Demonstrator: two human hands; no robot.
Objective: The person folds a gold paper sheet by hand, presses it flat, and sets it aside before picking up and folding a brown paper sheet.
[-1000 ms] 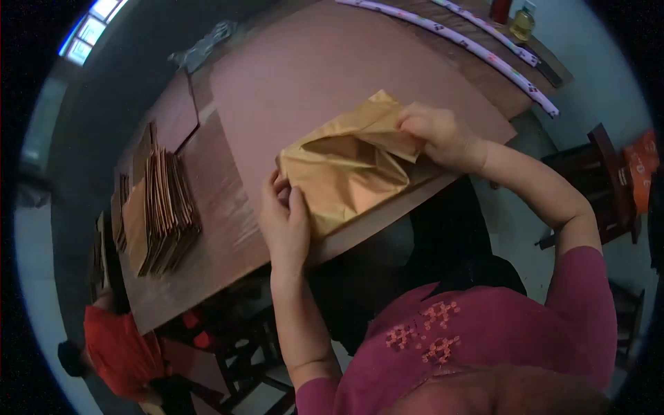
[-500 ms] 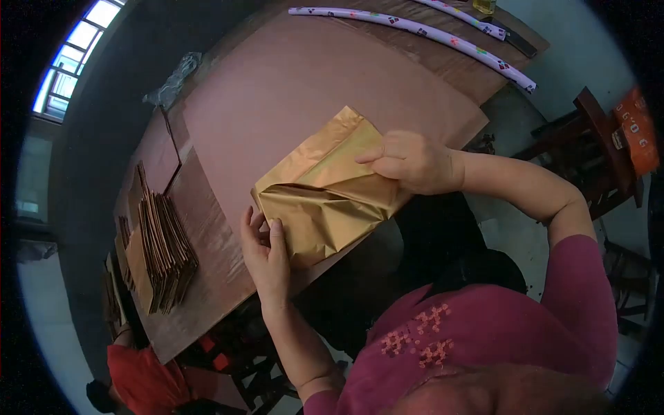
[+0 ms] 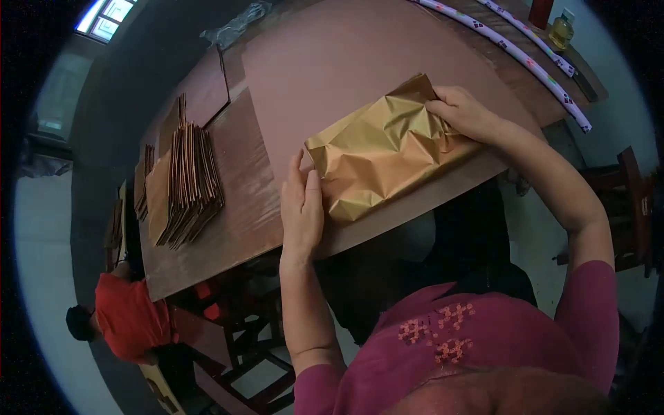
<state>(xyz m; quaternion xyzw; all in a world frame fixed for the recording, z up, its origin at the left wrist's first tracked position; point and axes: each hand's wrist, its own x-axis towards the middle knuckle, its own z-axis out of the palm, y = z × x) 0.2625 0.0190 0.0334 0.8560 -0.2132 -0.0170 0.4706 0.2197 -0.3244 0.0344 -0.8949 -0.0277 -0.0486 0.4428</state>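
A crumpled, folded piece of gold foil paper (image 3: 384,149) is held over the near part of the large board, its surface full of creases. At its left end is my left hand (image 3: 302,207), with thumb and fingers about the edge. My right hand (image 3: 467,114) grips the far right end, thumb on top and the other fingers partly hidden beneath. The foil hides part of the brownish-pink board (image 3: 332,62) under it.
A stack of folded brown pieces (image 3: 190,183) stands on the table (image 3: 242,207) at left. Patterned tubes (image 3: 515,52), a bottle of yellow liquid (image 3: 561,31) and clear plastic (image 3: 238,24) lie farther back. A person in a red shirt (image 3: 128,311) sits lower left; a wooden chair (image 3: 626,187) stands right.
The foil has been turned to show a more wrinkled face. My right hand has shifted to its far right end. The view has swung, so the table sits differently in the frame.
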